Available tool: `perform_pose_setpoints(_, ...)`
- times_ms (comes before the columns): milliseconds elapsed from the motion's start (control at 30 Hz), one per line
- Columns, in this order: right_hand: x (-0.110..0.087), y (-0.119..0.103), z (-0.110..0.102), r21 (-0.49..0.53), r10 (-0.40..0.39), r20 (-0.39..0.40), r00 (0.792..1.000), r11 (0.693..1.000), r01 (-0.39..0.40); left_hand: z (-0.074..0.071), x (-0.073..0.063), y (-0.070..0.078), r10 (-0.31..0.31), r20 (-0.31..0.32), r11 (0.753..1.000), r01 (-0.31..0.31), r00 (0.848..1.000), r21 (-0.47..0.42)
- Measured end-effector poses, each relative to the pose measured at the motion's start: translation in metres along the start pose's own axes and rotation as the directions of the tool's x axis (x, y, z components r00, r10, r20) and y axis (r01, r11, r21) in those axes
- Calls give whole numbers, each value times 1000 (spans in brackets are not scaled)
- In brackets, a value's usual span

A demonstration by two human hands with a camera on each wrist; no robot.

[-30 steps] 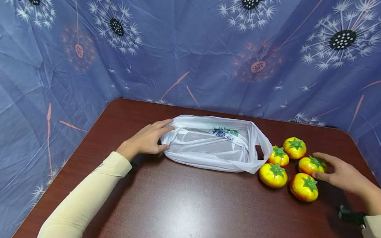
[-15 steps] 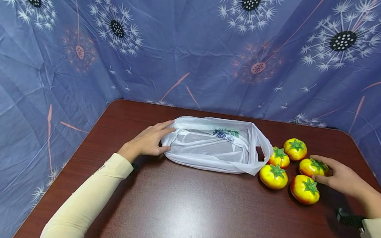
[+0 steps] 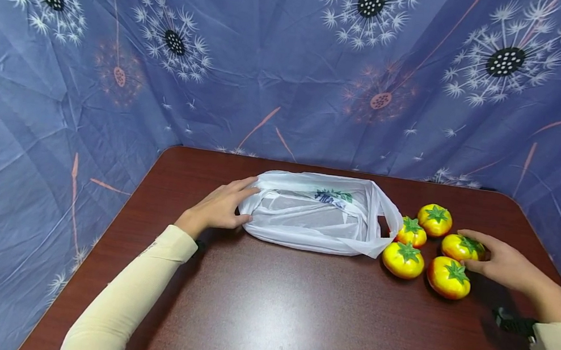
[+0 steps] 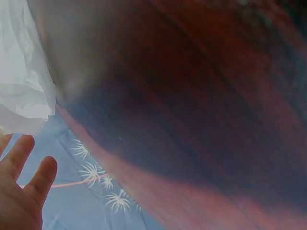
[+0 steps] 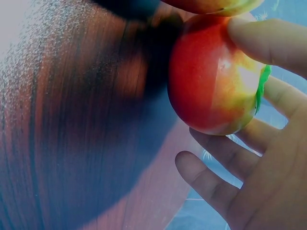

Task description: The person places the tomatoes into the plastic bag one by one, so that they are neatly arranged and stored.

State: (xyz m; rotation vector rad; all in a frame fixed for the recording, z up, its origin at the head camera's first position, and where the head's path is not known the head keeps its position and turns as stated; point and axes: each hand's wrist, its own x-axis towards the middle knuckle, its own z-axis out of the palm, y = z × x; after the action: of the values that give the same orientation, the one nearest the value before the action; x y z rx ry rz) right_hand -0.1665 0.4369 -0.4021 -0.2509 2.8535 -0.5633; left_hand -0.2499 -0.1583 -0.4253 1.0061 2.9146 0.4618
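On a dark reddish-brown table point(image 3: 265, 316), in front of blue cloth point(image 3: 289, 90) printed with dandelions: a white plastic bag point(image 3: 294, 240) lying left of center toward the far edge, mouth open and facing up, blue and green print inside, handle loop point(image 3: 391, 211) at its right end. At the bag's left end, a left hand point(image 3: 218, 205), fingers spread and fairly straight, fingertips touching the plastic, thumb apart. Toward the right side, a cluster of five glossy yellow-and-red fruits with green star-shaped leaf caps. At the rightmost fruit point(image 3: 460, 248), a right hand point(image 3: 502, 261) reaching in from the right, thumb and fingers clamped around opposite sides; in the close wrist view, two lower fingers spread. Just beside it on the near side, the near-right fruit point(image 3: 449, 278); farther back, the far fruit point(image 3: 435, 220). Near the handle, the left fruit point(image 3: 411, 234), partly hidden, and the near-left fruit point(image 3: 403, 260). On both arms, cream sleeves point(image 3: 130, 285).
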Motion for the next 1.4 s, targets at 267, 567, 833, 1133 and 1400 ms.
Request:
perform_pose_setpoints(267,-2,4,2,-2,-7,2,1000,1000,7,2,-1,1,8,28,1000,-9,1000,22)
perform_pose_setpoints(567,-2,5,1,-12,8,-42,999,1000,-9,3,-1,0,4,25,999,-5,1000,34)
perform_pose_setpoints(833,-4,7,-7,-40,-13,-130,991,999,8,3,2,3,18,26,999,-19,999,28)
perform_pose_setpoints(1133,-2,2,-10,-59,-16,-207,978,998,4,-1,1,3,4,30,1000,-4,1000,23)
perform_pose_setpoints(1400,0,-7,-18,-56,-23,-246,969,998,10,-4,1,3,0,27,1000,-1,1000,26)
